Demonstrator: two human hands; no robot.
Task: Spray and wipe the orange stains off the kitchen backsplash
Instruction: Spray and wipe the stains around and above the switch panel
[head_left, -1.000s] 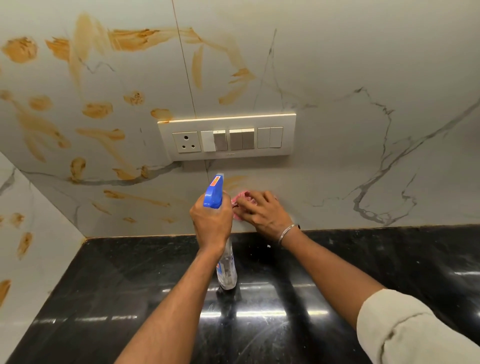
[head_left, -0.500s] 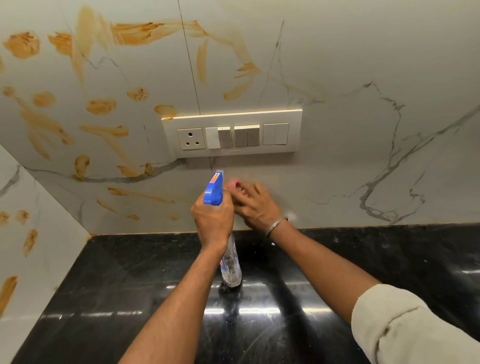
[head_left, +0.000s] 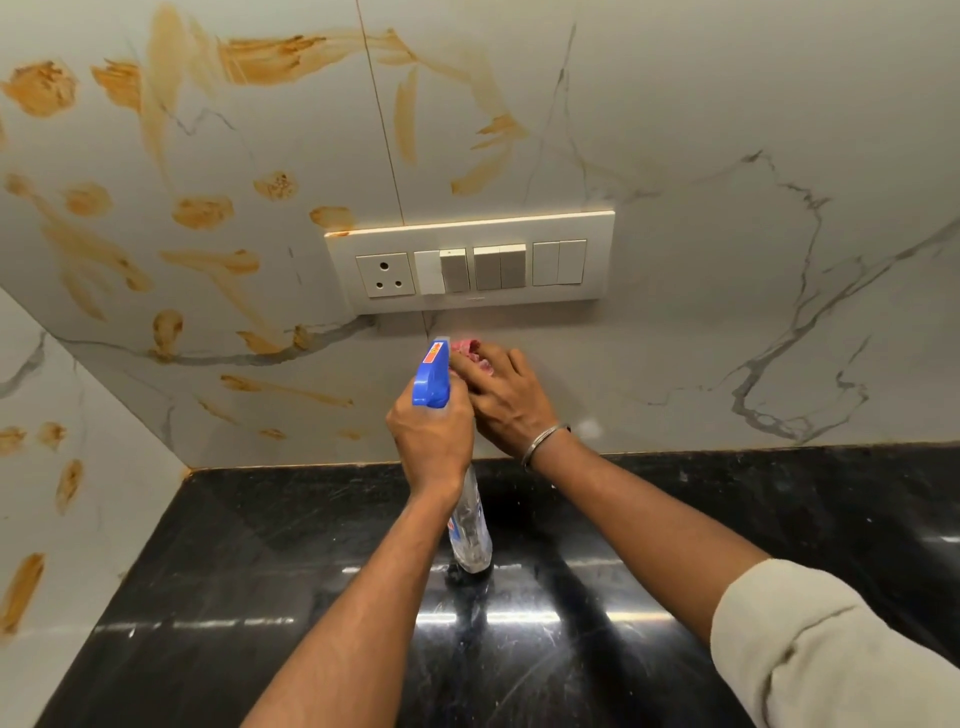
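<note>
My left hand (head_left: 432, 435) grips a clear spray bottle (head_left: 470, 535) with a blue trigger head (head_left: 432, 375), held upright over the counter. My right hand (head_left: 506, 397) presses a pink cloth (head_left: 470, 351) against the white marble backsplash (head_left: 701, 260), just under the switch plate. Most of the cloth is hidden under the fingers. Orange stains (head_left: 202, 212) cover the backsplash left of the switch plate and above it, and more orange smears (head_left: 68, 483) mark the left side wall.
A cream switch plate (head_left: 470, 265) with a socket and several switches is fixed to the wall above my hands. A glossy black stone counter (head_left: 291, 561) runs below, meeting the walls in a corner at the left.
My right hand has slid the pink cloth upward along the wall, closer to the switch plate. The left hand with the bottle has barely moved.
</note>
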